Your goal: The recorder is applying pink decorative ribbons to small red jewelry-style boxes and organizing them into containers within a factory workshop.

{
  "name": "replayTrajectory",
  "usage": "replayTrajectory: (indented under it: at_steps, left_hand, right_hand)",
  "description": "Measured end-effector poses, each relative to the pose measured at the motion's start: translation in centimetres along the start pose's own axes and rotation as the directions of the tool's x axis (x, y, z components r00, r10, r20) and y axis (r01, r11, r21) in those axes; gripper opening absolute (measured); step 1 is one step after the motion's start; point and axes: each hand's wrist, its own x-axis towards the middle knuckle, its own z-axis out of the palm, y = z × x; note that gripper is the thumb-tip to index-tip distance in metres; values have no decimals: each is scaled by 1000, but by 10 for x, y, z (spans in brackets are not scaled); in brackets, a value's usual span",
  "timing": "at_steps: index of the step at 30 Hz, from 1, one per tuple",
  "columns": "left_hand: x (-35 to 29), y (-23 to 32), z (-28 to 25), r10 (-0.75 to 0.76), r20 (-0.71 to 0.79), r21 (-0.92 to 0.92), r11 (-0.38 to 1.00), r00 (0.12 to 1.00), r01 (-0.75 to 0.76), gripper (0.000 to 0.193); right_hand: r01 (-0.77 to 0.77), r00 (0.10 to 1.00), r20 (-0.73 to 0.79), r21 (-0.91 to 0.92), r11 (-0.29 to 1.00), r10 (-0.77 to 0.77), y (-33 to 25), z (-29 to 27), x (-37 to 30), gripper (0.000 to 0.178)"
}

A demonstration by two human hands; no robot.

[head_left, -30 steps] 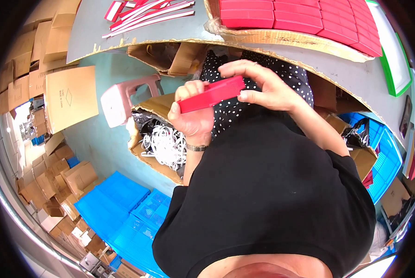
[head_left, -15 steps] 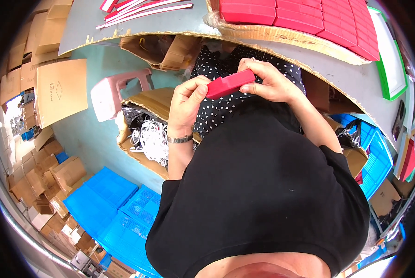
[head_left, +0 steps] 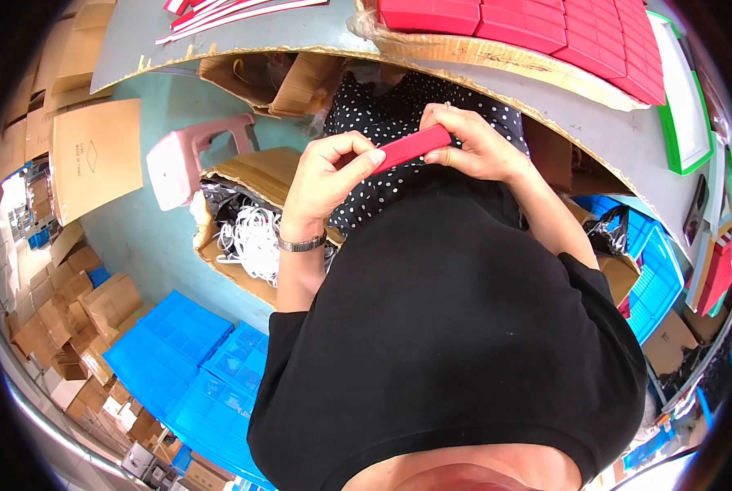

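A small red oblong box [head_left: 413, 148] is held above my lap, tilted up to the right. My left hand [head_left: 331, 172] grips its left end, with the thumb lying along the near side. Around the right end, the fingers and thumb of my right hand [head_left: 474, 146] are closed. Both hands stay below the table's front edge. On the table beyond them, many similar red boxes [head_left: 521, 29] are packed in rows in a low cardboard tray [head_left: 497, 59]. Flat red and white strips [head_left: 235, 18] lie at the far left of the table.
An open carton [head_left: 255, 241] with white cords stands left of my lap, near a pink stool [head_left: 178, 168]. Blue crates [head_left: 170, 344] are at the lower left, and another blue crate [head_left: 656, 282] sits at the right. A green-edged white frame [head_left: 685, 106] lies on the table [head_left: 300, 37].
My left thumb has shifted along the red box. Its raised, stepped part at the left end now looks flush. The whole view has moved slightly.
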Motion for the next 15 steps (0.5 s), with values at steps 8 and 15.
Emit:
replayTrajectory:
  at_steps: [8,15]
  left_hand:
    - [5,-7,10,130,-25,43,991,991,-129,13]
    - [6,-10,16,86,-125,165,984,988,-64,20]
  right_hand:
    - [42,999,-17,-47,998,-43,6,-4,-1,28]
    - [77,996,-23,-152,985,-81,2,-2,6,30]
